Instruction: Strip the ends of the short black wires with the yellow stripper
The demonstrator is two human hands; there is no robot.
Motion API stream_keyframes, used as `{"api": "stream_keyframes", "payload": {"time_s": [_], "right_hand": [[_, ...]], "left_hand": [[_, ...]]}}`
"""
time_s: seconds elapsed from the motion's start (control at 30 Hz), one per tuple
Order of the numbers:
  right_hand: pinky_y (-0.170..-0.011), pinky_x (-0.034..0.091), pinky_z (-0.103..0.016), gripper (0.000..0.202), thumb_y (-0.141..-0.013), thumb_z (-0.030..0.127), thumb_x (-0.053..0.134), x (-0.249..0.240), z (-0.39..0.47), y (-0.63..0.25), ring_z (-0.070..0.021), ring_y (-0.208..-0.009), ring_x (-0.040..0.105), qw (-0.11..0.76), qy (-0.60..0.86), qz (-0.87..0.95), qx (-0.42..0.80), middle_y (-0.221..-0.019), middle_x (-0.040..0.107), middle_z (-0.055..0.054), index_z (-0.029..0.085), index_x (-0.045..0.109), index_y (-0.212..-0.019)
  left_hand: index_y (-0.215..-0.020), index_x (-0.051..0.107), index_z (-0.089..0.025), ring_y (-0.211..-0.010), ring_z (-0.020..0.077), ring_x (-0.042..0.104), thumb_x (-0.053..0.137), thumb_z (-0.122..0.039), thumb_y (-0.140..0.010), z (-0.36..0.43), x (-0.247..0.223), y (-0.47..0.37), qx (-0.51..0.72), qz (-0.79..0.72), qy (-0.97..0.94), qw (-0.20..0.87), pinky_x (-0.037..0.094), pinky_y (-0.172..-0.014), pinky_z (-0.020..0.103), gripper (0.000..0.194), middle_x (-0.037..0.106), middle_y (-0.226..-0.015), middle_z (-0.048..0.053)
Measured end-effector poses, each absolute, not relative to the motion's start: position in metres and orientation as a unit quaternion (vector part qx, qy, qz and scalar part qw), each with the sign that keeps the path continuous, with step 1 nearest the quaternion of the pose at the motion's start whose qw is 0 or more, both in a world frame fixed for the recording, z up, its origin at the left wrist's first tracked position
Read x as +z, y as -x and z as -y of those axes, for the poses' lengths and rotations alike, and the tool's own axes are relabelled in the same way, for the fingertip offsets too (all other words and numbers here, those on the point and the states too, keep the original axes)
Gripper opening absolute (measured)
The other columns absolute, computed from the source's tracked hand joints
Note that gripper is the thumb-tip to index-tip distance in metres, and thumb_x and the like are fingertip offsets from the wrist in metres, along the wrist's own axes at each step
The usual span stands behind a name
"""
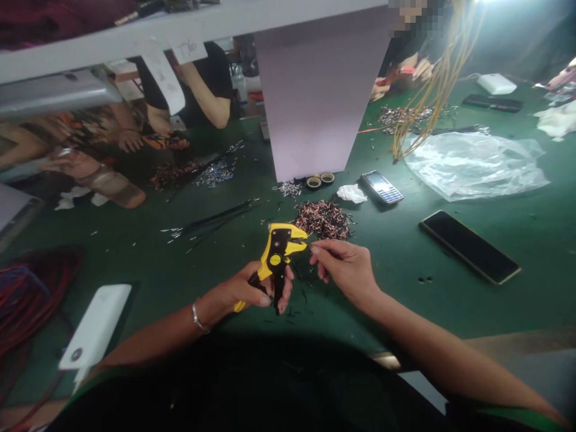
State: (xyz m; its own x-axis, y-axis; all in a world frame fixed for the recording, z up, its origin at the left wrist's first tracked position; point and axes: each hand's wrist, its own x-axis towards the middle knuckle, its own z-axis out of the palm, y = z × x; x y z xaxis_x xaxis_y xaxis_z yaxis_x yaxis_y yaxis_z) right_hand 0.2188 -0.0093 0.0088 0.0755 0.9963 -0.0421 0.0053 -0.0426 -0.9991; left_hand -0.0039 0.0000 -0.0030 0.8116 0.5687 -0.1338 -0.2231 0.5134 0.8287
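Observation:
My left hand (256,288) is wrapped round the handles of a yellow and black wire stripper (276,259), whose jaws point to the right. Just beside the jaw opening, my right hand (344,264) is closed in a fingertip pinch on a thin, short dark wire (310,243), mostly hidden by the fingers. Behind the tool lies a pile of short wire pieces (324,219), black with copper-coloured parts. Several dark scraps are scattered on the green table under my hands.
A keypad phone (381,187), crumpled tissue (351,193) and tape rolls (314,182) lie beyond the pile, near a pale upright panel (321,96). A smartphone (470,246) and plastic bag (477,162) are to the right, a white power bank (95,327) left. Co-workers' hands (130,139) work opposite.

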Motion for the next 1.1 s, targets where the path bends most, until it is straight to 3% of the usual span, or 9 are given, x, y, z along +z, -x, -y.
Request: {"api": "stream_keyframes", "payload": {"time_s": [0.47, 1.1], "right_hand": [[-0.029, 0.04, -0.017, 0.01, -0.074, 0.024, 0.067, 0.011, 0.008, -0.217, -0.0061, -0.032, 0.049, 0.499, 0.532, 0.448, 0.517, -0.05, 0.062, 0.003, 0.017, 0.071, -0.068], [-0.033, 0.042, -0.02, 0.013, -0.072, 0.03, 0.069, 0.009, 0.007, -0.219, -0.0066, -0.036, 0.05, 0.474, 0.534, 0.43, 0.553, -0.054, 0.062, 0.003, 0.018, 0.071, -0.076]], "left_hand": [[-0.095, 0.064, -0.016, -0.071, 0.0191, 0.063, 0.08, -0.026, -0.067, 0.001, 0.001, 0.004, 0.24, -0.214, -0.484, 0.814, 0.054, -0.069, 0.038, 0.034, 0.064, -0.086, 0.007], [-0.086, 0.06, -0.012, -0.051, 0.0113, 0.057, 0.077, -0.022, -0.073, 0.01, 0.003, 0.001, 0.273, -0.288, -0.472, 0.787, 0.052, -0.052, 0.028, 0.024, 0.061, -0.064, 0.0]]}}
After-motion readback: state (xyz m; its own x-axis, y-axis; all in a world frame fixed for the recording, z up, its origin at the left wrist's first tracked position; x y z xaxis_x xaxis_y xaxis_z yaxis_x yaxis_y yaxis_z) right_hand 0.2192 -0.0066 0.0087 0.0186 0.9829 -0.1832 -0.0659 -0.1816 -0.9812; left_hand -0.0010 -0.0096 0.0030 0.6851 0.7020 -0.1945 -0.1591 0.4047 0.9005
